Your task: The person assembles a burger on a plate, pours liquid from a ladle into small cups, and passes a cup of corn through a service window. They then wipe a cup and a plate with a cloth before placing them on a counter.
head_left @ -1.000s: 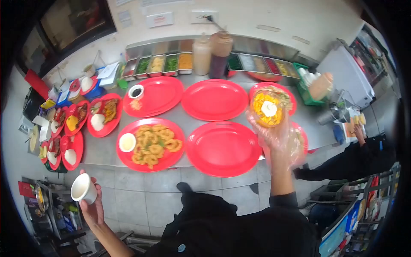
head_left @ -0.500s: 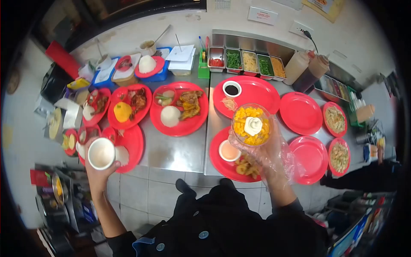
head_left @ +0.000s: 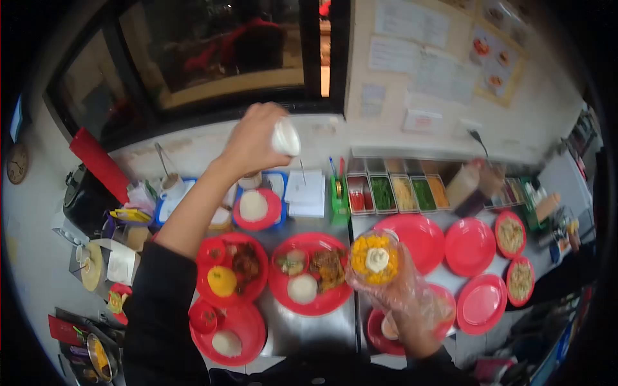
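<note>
Raised in front of the wall below the window, my left hand [head_left: 253,140] grips a small white cup [head_left: 286,137] that is tipped sideways. My right hand [head_left: 407,288], in a clear plastic glove, holds up a clear bowl [head_left: 373,258] of yellow chunks topped with a white swirl of cream. Under the right hand a red plate with a small sauce cup [head_left: 390,326] is partly hidden. Left of the bowl lies a red plate [head_left: 288,304] with meat, a white rice mound and a side dish.
Metal pans [head_left: 404,193] of toppings line the counter's back, beside blurred squeeze bottles [head_left: 473,183]. Bare red plates [head_left: 481,303] and smaller plates of noodle-like food [head_left: 520,281] stand on the right. More food plates [head_left: 228,334] lie left. Another person's dark sleeve [head_left: 559,283] reaches in.
My left hand has lifted the white cup from low on the left up to the wall and tipped it. The right hand still holds the bowl. The view has tilted upward.
</note>
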Demonstrator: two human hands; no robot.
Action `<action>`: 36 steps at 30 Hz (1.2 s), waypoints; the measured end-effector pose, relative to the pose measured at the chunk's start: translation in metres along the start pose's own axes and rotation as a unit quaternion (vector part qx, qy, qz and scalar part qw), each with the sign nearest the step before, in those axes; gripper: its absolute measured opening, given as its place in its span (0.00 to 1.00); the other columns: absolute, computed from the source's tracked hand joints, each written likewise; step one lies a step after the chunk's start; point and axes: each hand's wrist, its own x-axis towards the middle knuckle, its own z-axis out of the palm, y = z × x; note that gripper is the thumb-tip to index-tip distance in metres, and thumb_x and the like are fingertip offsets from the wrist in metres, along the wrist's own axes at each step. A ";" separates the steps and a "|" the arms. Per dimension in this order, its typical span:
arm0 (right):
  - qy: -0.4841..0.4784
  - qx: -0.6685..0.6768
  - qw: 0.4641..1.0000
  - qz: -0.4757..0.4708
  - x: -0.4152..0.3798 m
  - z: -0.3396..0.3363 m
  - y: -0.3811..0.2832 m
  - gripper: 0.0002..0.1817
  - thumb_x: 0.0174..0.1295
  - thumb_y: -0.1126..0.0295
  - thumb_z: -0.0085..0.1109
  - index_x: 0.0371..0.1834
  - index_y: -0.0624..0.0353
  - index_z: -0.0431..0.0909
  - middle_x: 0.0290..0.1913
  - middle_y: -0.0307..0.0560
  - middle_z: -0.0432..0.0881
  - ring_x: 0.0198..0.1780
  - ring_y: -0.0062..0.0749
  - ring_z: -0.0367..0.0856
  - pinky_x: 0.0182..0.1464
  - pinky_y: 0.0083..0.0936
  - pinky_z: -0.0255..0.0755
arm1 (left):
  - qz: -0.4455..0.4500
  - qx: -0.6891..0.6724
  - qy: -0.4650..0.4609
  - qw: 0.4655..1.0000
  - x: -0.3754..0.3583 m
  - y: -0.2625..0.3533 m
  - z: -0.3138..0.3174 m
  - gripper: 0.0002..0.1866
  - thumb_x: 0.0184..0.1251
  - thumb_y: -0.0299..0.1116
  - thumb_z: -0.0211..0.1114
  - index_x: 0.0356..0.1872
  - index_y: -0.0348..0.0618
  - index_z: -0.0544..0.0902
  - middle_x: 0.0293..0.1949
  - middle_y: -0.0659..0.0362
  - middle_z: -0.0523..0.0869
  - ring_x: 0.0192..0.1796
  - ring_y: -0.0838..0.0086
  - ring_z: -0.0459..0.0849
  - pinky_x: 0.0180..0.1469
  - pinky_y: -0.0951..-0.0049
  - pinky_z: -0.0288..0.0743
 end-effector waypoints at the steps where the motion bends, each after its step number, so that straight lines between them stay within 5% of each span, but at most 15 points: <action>1: -0.013 -0.005 1.000 0.003 0.013 0.004 -0.010 0.32 0.67 0.42 0.31 0.66 0.51 0.59 0.63 0.54 0.65 0.63 0.61 0.64 0.56 0.66 0.64 | 0.061 0.027 -0.005 0.998 0.034 -0.013 0.012 0.35 0.29 0.38 0.75 0.46 0.39 0.76 0.56 0.51 0.74 0.56 0.57 0.72 0.57 0.61 0.69; 3: -0.028 -0.040 0.998 0.046 0.038 0.011 -0.029 0.32 0.67 0.42 0.30 0.66 0.51 0.59 0.62 0.57 0.65 0.61 0.63 0.65 0.55 0.67 0.65 | 0.107 0.086 -0.088 0.987 0.095 -0.039 0.046 0.36 0.29 0.41 0.74 0.48 0.39 0.78 0.59 0.53 0.71 0.58 0.58 0.69 0.57 0.62 0.70; 4: -0.087 -0.036 0.994 0.050 0.056 0.012 -0.037 0.33 0.66 0.41 0.30 0.66 0.52 0.58 0.61 0.60 0.65 0.59 0.66 0.66 0.56 0.67 0.65 | 0.096 0.126 -0.137 0.978 0.125 -0.051 0.066 0.37 0.28 0.41 0.74 0.48 0.39 0.78 0.58 0.54 0.71 0.60 0.60 0.67 0.57 0.62 0.70; 8: -0.068 -0.058 0.996 -0.006 0.099 0.051 -0.052 0.32 0.64 0.44 0.38 0.64 0.55 0.61 0.60 0.60 0.66 0.59 0.64 0.66 0.55 0.67 0.66 | 0.002 0.233 -0.298 0.926 0.183 -0.061 0.094 0.37 0.26 0.43 0.75 0.47 0.40 0.81 0.58 0.60 0.70 0.62 0.64 0.63 0.57 0.66 0.70; 13: -0.138 -0.063 0.988 0.011 0.162 0.107 -0.067 0.34 0.65 0.43 0.37 0.66 0.56 0.58 0.64 0.60 0.62 0.63 0.64 0.61 0.57 0.67 0.62 | 0.067 0.270 -0.308 0.910 0.172 -0.086 0.087 0.39 0.26 0.46 0.72 0.45 0.30 0.80 0.62 0.60 0.65 0.57 0.59 0.65 0.59 0.63 0.69; 17: -0.194 -0.039 0.980 -0.029 0.214 0.149 -0.066 0.34 0.68 0.43 0.27 0.68 0.55 0.55 0.67 0.58 0.59 0.66 0.64 0.58 0.63 0.66 0.52 | 0.039 0.198 -0.297 0.933 0.148 -0.115 0.070 0.35 0.26 0.45 0.73 0.41 0.31 0.82 0.62 0.59 0.64 0.57 0.59 0.67 0.56 0.64 0.72; 21: -0.210 -0.045 0.977 -0.012 0.286 0.191 -0.064 0.30 0.69 0.46 0.28 0.66 0.56 0.58 0.65 0.59 0.61 0.65 0.62 0.60 0.62 0.65 0.55 | -0.017 0.211 -0.286 0.934 0.101 -0.140 0.045 0.32 0.26 0.43 0.75 0.40 0.38 0.81 0.65 0.58 0.62 0.61 0.58 0.65 0.56 0.60 0.72; 23: -0.289 -0.059 0.955 0.012 0.325 0.215 -0.064 0.28 0.68 0.48 0.32 0.61 0.57 0.63 0.62 0.57 0.66 0.63 0.59 0.64 0.61 0.62 0.60 | -0.001 0.102 -0.167 0.981 0.070 -0.165 0.040 0.33 0.25 0.44 0.75 0.40 0.38 0.79 0.67 0.52 0.58 0.62 0.52 0.63 0.61 0.57 0.66; 24: -0.275 -0.030 0.961 0.012 0.347 0.224 -0.063 0.25 0.68 0.53 0.36 0.58 0.60 0.65 0.60 0.57 0.69 0.62 0.56 0.66 0.61 0.60 0.62 | -0.028 0.028 -0.143 0.989 0.057 -0.173 0.036 0.31 0.27 0.41 0.76 0.40 0.44 0.78 0.67 0.43 0.54 0.67 0.48 0.58 0.66 0.54 0.57; 29: -0.143 -0.077 0.985 -0.055 0.442 0.246 -0.065 0.18 0.67 0.62 0.44 0.56 0.58 0.68 0.56 0.53 0.73 0.57 0.51 0.72 0.59 0.58 0.68 | -0.173 -0.090 -0.087 0.977 0.029 -0.210 0.047 0.31 0.30 0.42 0.78 0.42 0.46 0.78 0.66 0.42 0.56 0.69 0.51 0.57 0.68 0.60 0.55; 30: -0.173 -0.225 0.954 -0.092 0.506 0.222 -0.080 0.18 0.69 0.63 0.41 0.59 0.56 0.66 0.59 0.52 0.71 0.59 0.53 0.71 0.57 0.58 0.70 | -0.181 -0.139 -0.071 0.971 0.031 -0.214 0.052 0.31 0.30 0.44 0.77 0.41 0.44 0.79 0.64 0.40 0.58 0.68 0.50 0.57 0.67 0.61 0.56; 31: -0.175 -0.226 0.955 -0.086 0.504 0.228 -0.072 0.18 0.69 0.63 0.41 0.59 0.56 0.66 0.59 0.52 0.71 0.59 0.53 0.71 0.57 0.58 0.70 | -0.186 -0.188 -0.056 0.963 0.034 -0.216 0.057 0.31 0.29 0.46 0.77 0.39 0.42 0.79 0.63 0.38 0.60 0.68 0.49 0.56 0.67 0.62 0.57; 33: -0.138 -0.100 0.977 -0.132 0.493 0.240 -0.066 0.33 0.63 0.39 0.39 0.61 0.53 0.63 0.57 0.52 0.71 0.60 0.54 0.68 0.53 0.61 0.71 | -0.196 -0.206 -0.038 0.958 0.039 -0.218 0.064 0.30 0.30 0.45 0.78 0.39 0.41 0.80 0.57 0.43 0.65 0.65 0.54 0.61 0.65 0.65 0.59; 36: -0.125 -0.099 0.981 -0.107 0.512 0.240 -0.071 0.29 0.65 0.45 0.40 0.60 0.56 0.64 0.59 0.52 0.70 0.59 0.54 0.70 0.53 0.62 0.71 | -0.253 -0.379 0.029 0.889 0.037 -0.230 0.077 0.29 0.32 0.41 0.79 0.39 0.39 0.81 0.49 0.51 0.68 0.59 0.63 0.68 0.60 0.68 0.65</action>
